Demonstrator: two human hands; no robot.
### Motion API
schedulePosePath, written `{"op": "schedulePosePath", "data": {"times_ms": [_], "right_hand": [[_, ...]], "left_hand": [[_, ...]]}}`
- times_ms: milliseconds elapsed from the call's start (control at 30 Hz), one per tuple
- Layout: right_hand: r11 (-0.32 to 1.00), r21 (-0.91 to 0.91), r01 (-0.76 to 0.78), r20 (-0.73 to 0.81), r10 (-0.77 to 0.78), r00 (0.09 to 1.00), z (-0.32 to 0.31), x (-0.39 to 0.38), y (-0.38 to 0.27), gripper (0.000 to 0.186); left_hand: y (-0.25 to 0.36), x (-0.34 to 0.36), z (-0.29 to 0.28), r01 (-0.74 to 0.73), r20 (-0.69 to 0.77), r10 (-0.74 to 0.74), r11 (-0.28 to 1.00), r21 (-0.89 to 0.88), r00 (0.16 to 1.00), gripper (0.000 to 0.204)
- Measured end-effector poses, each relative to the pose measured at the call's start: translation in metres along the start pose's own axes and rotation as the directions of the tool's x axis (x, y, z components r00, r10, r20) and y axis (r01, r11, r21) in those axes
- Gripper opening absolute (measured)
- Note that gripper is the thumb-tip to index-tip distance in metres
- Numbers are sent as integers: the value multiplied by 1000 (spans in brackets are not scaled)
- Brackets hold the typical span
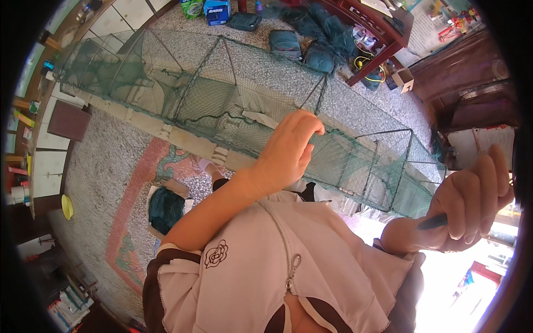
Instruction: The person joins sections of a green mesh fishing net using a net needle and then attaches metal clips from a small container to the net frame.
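A long green mesh net (361, 161) on square metal frames stretches across the view. My left hand (286, 147) is in front of it at the middle, fingers loosely bent and thumb apart, with nothing visible held; whether the fingertips touch the mesh is unclear. At the far right, my right hand (466, 205) is raised, fingers curled round a slim dark object (432, 222), whose kind I cannot make out.
Dark green bundles (286, 43), a blue box (216, 12) and a wooden table (383, 22) are at the back. A cardboard box (405, 77) stands right. Below left lie a dark bundle (166, 211) and yellow basin (68, 206). Cabinets (50, 177) line the left.
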State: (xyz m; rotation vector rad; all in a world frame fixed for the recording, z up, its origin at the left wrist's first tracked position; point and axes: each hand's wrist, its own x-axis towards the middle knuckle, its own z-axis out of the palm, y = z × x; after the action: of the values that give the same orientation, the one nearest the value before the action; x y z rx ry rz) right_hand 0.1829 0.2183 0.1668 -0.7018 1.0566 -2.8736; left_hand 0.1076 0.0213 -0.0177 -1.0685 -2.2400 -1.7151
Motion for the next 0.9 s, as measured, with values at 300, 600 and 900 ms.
{"op": "schedulePosePath", "data": {"times_ms": [300, 600, 900], "right_hand": [[995, -88, -41, 39, 44, 998, -15, -9, 28, 18], [-62, -995, -75, -70, -73, 995, -55, -10, 81, 8], [-442, -895, -61, -77, 18, 997, -88, -15, 100, 5]], "left_hand": [[8, -5, -1, 8, -32, -4, 992, 128, 999, 28], [17, -11, -2, 82, -92, -64, 974, 211, 994, 27], [17, -12, -6, 123, -79, -107, 965, 230, 991, 33]]}}
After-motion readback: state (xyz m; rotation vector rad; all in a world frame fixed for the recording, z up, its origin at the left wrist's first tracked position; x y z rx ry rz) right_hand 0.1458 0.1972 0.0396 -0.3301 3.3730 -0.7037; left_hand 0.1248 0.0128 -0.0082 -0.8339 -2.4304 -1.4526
